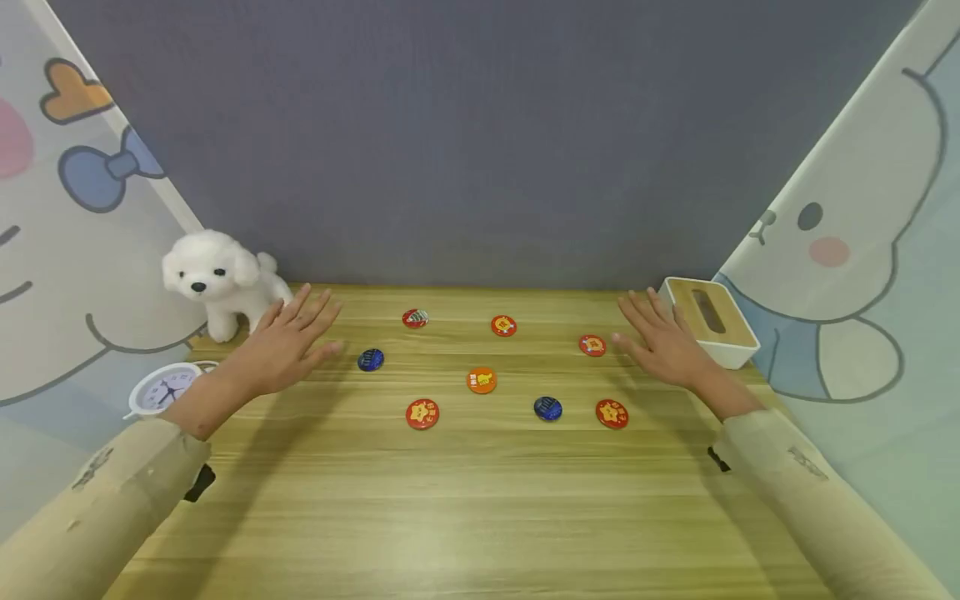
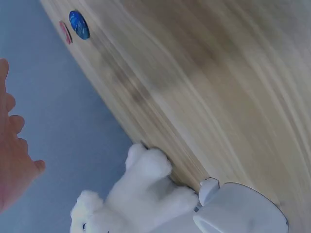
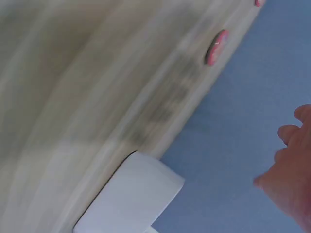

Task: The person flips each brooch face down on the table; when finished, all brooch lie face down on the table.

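Observation:
Both hands are held out over the table with fingers spread and nothing in them. My left hand [image 1: 288,346] is nearest the white plush dog [image 1: 217,279] and a blue round badge [image 1: 371,360]. On the other side, my right hand [image 1: 663,342] hovers between a red round badge [image 1: 592,345] and the tissue box [image 1: 708,321]. Between the hands lie more round badges: an orange one [image 1: 482,380], a dark blue one [image 1: 548,408], and several red ones, including one with a yellow star [image 1: 422,414]. In the left wrist view a blue badge [image 2: 79,24] lies near the table's edge.
A white alarm clock [image 1: 165,388] stands at the left, in front of the plush dog and partly behind the left forearm. A dark grey panel [image 1: 480,150] rises behind the wooden table [image 1: 465,508]. Cartoon-printed panels [image 1: 832,250] flank both sides.

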Available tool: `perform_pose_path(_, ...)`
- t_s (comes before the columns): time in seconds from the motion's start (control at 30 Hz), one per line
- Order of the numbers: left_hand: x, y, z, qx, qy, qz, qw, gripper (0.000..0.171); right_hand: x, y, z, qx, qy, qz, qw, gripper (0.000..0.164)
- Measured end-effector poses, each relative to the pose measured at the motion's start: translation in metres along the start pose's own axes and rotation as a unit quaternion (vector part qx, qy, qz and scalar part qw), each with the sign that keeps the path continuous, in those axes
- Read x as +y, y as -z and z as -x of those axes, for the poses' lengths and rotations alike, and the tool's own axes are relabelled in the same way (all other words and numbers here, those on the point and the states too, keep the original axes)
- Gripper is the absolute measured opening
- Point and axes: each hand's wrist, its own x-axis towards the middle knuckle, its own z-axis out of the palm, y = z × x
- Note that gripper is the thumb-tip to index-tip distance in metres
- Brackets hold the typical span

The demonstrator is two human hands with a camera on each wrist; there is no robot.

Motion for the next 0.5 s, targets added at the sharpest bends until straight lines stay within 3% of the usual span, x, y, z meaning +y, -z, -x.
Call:
perform_pose_path(0.17, -0.009, 0.006, -0.014, 0.003, 0.015, 0.03, 0.9994, 0.069, -0.016, 0.005, -0.025, -0.015, -0.003, -0.052, 0.999, 0.075)
perform_pose_path(0.27, -0.014, 0.013, -0.028, -0.009, 0.03, 0.079, 0.9964, 0.071, -0.033, 0.009, -0.05, -0.04, -0.007, -0.094, 0.995, 0.076)
perform_pose_path(0.4, -0.014, 0.017, -0.05, -0.045, 0.07, 0.167, 0.9824, 0.073, -0.063, 0.005, -0.088, -0.068, -0.016, -0.163, 0.984, 0.08)
perform_pose_path(0.5, -0.011, 0.013, -0.064, -0.058, 0.099, 0.203, 0.9724, 0.071, -0.084, -0.005, -0.113, -0.084, -0.03, -0.2, 0.976, 0.084)
